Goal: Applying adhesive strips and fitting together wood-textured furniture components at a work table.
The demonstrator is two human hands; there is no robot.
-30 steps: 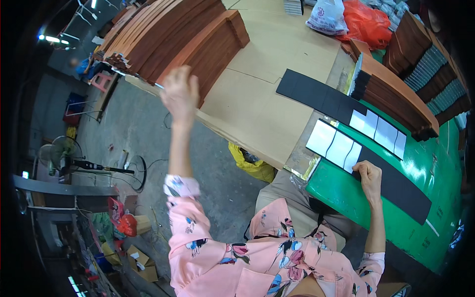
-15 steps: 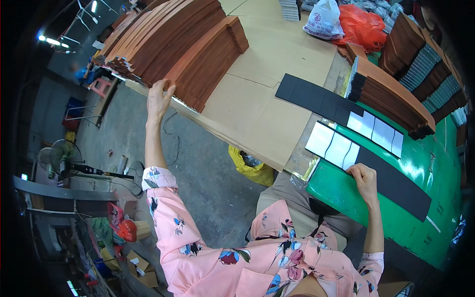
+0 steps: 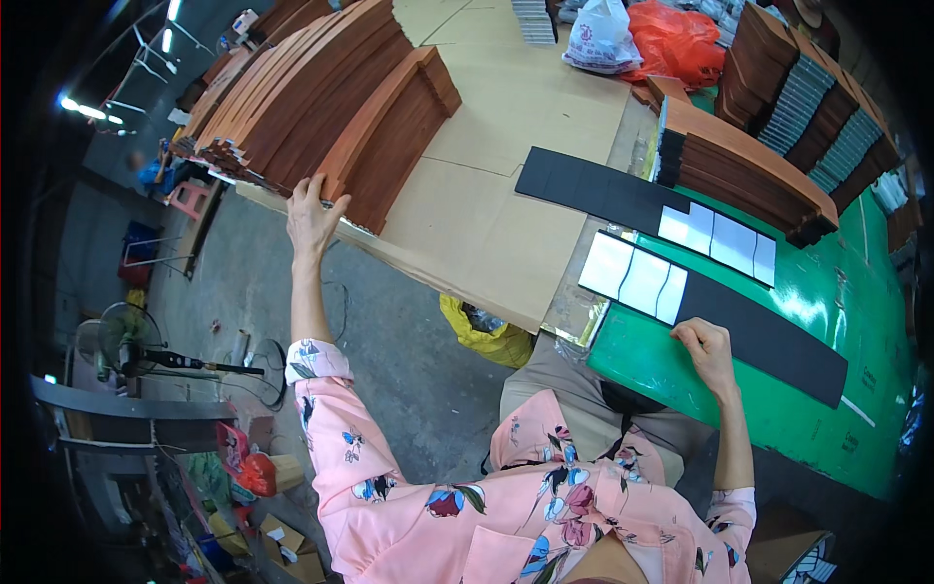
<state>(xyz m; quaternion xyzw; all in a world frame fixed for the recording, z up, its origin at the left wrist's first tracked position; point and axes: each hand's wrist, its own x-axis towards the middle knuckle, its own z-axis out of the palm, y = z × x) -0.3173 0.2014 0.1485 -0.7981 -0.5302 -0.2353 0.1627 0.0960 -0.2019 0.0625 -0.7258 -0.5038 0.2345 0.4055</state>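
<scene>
Near dark strip (image 3: 769,341) lies flat on the green part of the counter (image 3: 632,355), three white panels (image 3: 605,263) at its left end; right hand (image 3: 708,352) at its near edge, just by the last panel; thumb and forefinger drawn close together, the other fingers curled; cannot tell whether they pinch the edge or only rest by it.

Left hand (image 3: 313,219) at the near end of the front stack of curved brown pieces (image 3: 399,146); a second ago it was raised and blurred in front of that stack; now lower, thumb apart from the fingers; cannot tell whether a piece is grasped. Reading: reach seems over, hand now positioned at the stack, no piece visibly pulled free; strip lies much as it did.

Further out: second dark strip (image 3: 584,180) just beyond the first, also part-covered in white; larger brown stack (image 3: 311,88) behind the front one; another brown stack (image 3: 749,175) to the right, beyond both strips.
</scene>
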